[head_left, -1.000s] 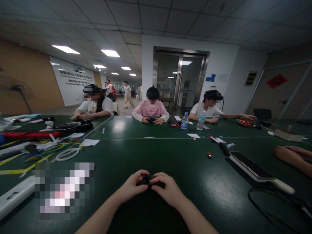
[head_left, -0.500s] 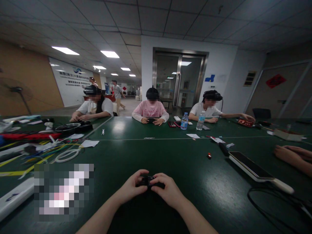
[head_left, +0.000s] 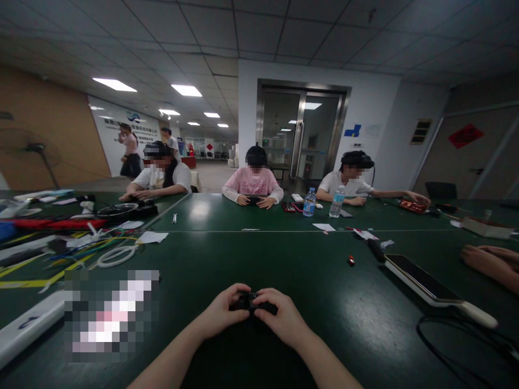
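Low in the middle of the head view, both hands grip one small black device above the green table. My left hand is closed around its left end, with the thumb along the near side and the fingers over the far side. My right hand is closed on the right end, its fingertips and thumb near the device's middle. Much of the device is hidden by the fingers, and its exact kind cannot be made out.
Cables and a white power strip lie left. A phone on a white-handled holder, a black cable and a small red item are right. Water bottles stand farther back. Several people sit around; another person's hands rest at right.
The view has shifted slightly, so the table things appear a little farther right. Both hands keep hold of the black device. In the background, walking people have changed position.
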Available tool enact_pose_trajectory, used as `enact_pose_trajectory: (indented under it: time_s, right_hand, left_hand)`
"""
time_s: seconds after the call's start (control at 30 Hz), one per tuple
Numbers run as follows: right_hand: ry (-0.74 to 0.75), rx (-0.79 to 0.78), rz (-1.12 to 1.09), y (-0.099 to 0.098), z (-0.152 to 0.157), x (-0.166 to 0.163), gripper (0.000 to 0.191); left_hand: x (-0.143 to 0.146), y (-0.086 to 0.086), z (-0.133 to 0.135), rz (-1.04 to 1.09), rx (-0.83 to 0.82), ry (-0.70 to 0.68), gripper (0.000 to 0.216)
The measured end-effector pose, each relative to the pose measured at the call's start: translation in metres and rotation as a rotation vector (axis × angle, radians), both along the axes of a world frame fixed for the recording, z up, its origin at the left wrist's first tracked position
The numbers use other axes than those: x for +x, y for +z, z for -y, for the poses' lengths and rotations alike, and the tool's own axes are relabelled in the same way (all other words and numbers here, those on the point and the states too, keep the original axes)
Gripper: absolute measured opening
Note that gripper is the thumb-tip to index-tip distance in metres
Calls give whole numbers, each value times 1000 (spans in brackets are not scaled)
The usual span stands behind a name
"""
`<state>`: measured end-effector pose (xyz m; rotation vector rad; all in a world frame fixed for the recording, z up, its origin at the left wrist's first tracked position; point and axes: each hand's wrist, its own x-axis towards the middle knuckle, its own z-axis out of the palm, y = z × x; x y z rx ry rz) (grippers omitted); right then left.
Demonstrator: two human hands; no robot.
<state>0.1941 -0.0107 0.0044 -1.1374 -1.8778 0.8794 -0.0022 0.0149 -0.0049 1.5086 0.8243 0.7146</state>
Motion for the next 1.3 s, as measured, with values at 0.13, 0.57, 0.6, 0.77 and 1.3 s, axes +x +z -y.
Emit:
enact_pose_trajectory:
  time_s: [0.13,0.57,0.6,0.77,1.3]
  right_hand:
    - [-5,-20,0,-2,-2,0,19]
    - [39,10,19,1,-2,1,26]
    - [40,4,20,1,-2,2,26]
    - [34,-37,27,2,-2,2,26]
    - [34,-78,19,1,-3,1,27]
  left_hand:
    - [1,0,0,20,-5,-17,42]
    - [1,-1,-1,8,-6,-10,42]
    - [1,-1,-1,11,-4,-9,42]
    - [0,-2,-1,27,-29,-10,53]
    - [1,1,0,-35,59,9,44]
